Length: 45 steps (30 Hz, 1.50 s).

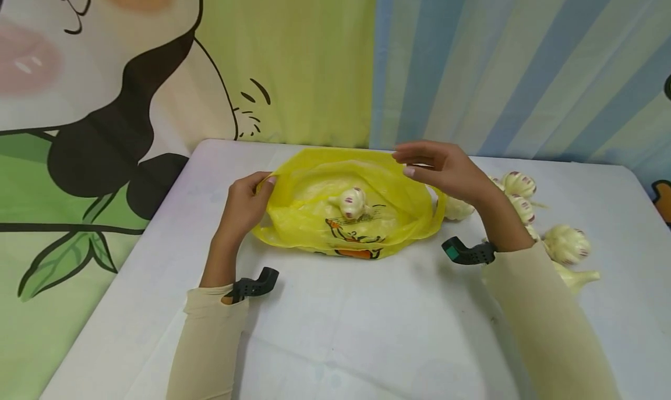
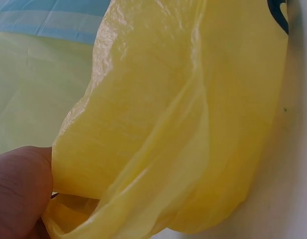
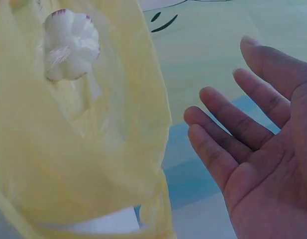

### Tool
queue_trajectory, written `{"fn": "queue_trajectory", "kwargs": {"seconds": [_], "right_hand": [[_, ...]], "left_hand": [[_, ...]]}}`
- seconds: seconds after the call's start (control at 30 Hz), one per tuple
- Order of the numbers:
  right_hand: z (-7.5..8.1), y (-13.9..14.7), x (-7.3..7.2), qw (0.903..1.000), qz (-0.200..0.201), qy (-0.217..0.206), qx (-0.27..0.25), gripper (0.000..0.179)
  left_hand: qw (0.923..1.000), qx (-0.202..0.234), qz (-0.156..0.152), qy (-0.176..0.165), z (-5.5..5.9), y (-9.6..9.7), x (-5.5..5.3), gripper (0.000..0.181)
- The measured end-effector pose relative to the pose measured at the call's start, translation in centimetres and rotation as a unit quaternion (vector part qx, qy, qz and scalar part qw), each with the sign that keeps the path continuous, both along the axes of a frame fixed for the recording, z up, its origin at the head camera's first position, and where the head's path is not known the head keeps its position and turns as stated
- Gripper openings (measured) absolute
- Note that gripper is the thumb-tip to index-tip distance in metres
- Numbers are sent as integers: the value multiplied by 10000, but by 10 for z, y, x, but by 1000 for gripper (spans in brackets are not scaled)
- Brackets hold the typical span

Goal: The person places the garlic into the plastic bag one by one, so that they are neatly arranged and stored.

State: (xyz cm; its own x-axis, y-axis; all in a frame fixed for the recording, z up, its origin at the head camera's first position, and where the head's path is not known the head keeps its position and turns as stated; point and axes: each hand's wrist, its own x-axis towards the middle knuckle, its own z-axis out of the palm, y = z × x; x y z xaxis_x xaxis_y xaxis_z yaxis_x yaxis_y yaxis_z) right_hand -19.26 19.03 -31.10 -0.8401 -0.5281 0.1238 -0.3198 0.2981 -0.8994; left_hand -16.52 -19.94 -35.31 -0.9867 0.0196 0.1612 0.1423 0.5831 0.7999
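A yellow plastic bag (image 1: 309,225) lies spread with its mouth facing up at the table's far side. One garlic bulb (image 1: 352,203) with purple streaks sits inside it; the right wrist view shows the same bulb (image 3: 72,45) against the yellow film. My left hand (image 1: 247,202) pinches the bag's left edge between thumb and fingers. In the left wrist view, the thumb (image 2: 19,189) presses at a fold of the bag (image 2: 143,124). Over the bag's right rim hovers my right hand (image 1: 442,170), palm bare and fingers extended, holding nothing.
Several garlic bulbs (image 1: 566,244) lie in a loose group on the white table (image 1: 367,330), right of the bag and partly behind the right forearm. A printed cloth (image 1: 293,62) hangs along the table's far edge. Each wrist wears a black strap with a camera (image 1: 466,252).
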Motion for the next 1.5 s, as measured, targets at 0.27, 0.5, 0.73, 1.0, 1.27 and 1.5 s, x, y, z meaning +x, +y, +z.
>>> {"fn": "queue_trajectory", "kwargs": {"seconds": [0.27,0.5,0.73,1.0,1.27,1.5], "right_hand": [[-11,30,21,9918,-817,850,-487,37],[-32,49,36,9813,-1416,981,-862,40],[-43,67,43,9816,-1609,640,-803,45],[-49,71,43,9858,-1660,123,-235,52],[-48,69,41,9831,-1760,-367,343,62],[-50,71,39,9854,-1359,-497,897,72]], "left_hand": [[10000,32,59,24,2,0,-1,39],[9999,52,101,-120,-2,0,-1,39],[9999,-66,87,-49,-2,2,-1,40],[9995,12,302,-58,-1,1,-2,37],[9992,86,390,-6,3,0,0,35],[9989,126,451,85,3,-3,-1,35]]}}
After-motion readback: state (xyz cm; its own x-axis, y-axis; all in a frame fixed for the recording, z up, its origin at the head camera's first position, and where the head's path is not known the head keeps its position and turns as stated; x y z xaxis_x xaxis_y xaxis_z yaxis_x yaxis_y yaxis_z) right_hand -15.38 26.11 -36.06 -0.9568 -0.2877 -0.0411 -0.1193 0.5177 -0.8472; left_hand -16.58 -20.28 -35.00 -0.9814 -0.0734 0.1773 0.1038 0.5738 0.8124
